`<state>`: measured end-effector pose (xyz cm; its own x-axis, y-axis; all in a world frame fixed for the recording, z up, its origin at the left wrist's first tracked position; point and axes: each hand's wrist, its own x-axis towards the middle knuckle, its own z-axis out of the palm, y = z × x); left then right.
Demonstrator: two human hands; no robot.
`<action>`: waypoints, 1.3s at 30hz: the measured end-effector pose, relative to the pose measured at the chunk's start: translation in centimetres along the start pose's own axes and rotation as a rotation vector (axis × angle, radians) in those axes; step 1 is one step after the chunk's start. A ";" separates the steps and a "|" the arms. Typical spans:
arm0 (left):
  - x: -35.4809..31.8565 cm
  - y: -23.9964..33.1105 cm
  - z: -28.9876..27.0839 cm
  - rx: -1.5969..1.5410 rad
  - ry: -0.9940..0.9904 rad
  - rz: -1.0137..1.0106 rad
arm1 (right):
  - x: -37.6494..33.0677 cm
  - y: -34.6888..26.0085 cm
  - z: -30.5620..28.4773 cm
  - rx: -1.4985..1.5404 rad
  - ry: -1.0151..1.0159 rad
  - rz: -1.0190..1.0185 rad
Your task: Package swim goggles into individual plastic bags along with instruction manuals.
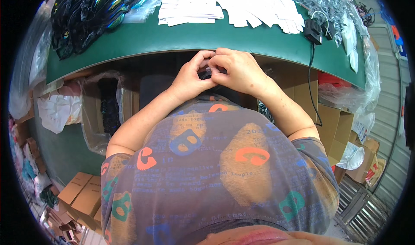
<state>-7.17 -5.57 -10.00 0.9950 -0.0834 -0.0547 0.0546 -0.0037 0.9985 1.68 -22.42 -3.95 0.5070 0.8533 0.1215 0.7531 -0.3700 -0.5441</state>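
Note:
My left hand (192, 75) and my right hand (238, 70) meet at the near edge of the green table (142, 41), in front of my body. Their fingers are curled and pinched together. Between them shows a bit of clear, shiny plastic (208, 71) with something dark beside it; most of it is hidden by the fingers, so its kind cannot be told. Farther off on the table lie a stack of white cards (190, 11) and a spread of more white cards (259, 7).
A heap of black goggles (86, 18) with iridescent lenses covers the far left. Crumpled clear wrapping (320, 0) and a black adapter (313, 32) are at right, its cable hanging down. Open cardboard boxes (339, 132) stand below right; closed cartons (80, 193) lower left.

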 end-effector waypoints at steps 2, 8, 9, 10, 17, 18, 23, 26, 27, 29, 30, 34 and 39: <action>0.0 -0.1 0.0 0.003 -0.004 0.005 | 0.1 -0.1 -0.2 -0.020 -0.023 0.022; 0.0 -0.4 -0.1 -0.025 -0.008 -0.003 | 0.2 -0.5 -0.2 -0.024 -0.024 0.048; 0.0 -0.4 -0.1 -0.048 -0.008 -0.003 | 0.2 -0.5 -0.1 0.009 -0.007 0.041; -0.1 -0.3 -0.1 -0.047 -0.008 -0.002 | 0.2 -0.5 0.0 0.008 -0.006 0.040; -0.4 0.8 0.0 0.052 -0.018 -0.046 | 0.3 -0.6 -0.1 -0.005 -0.025 0.011; -0.5 1.0 0.0 0.037 -0.023 -0.049 | 0.2 -0.6 -0.2 -0.035 -0.029 0.013; -0.6 0.0 -0.6 -0.055 0.012 -0.005 | -0.3 -0.7 -0.7 0.019 0.009 0.027; -0.6 -0.3 -1.0 -0.036 0.033 -0.042 | -0.6 -0.3 -0.8 0.021 -0.029 0.053; -0.5 -0.4 -1.1 -0.037 0.031 -0.044 | -0.6 0.0 -0.5 0.025 -0.025 0.045; -0.5 -0.5 -1.3 -0.050 0.013 -0.039 | -0.4 0.1 -0.2 0.033 -0.023 0.029; -0.6 -0.4 -1.5 -0.047 0.018 -0.040 | -0.2 0.0 0.0 0.036 -0.006 0.017; -1.3 0.3 -2.7 -0.060 -0.075 0.078 | 0.3 -0.8 -0.4 0.037 -0.047 -0.037; -2.3 1.7 -4.1 -0.133 -0.127 0.035 | 0.4 -1.9 -0.8 0.023 -0.030 -0.197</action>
<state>-9.05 -1.28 -8.16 0.9784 -0.2063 -0.0107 0.0388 0.1325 0.9904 0.73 -21.69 -2.21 0.3381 0.9190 0.2028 0.8267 -0.1869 -0.5308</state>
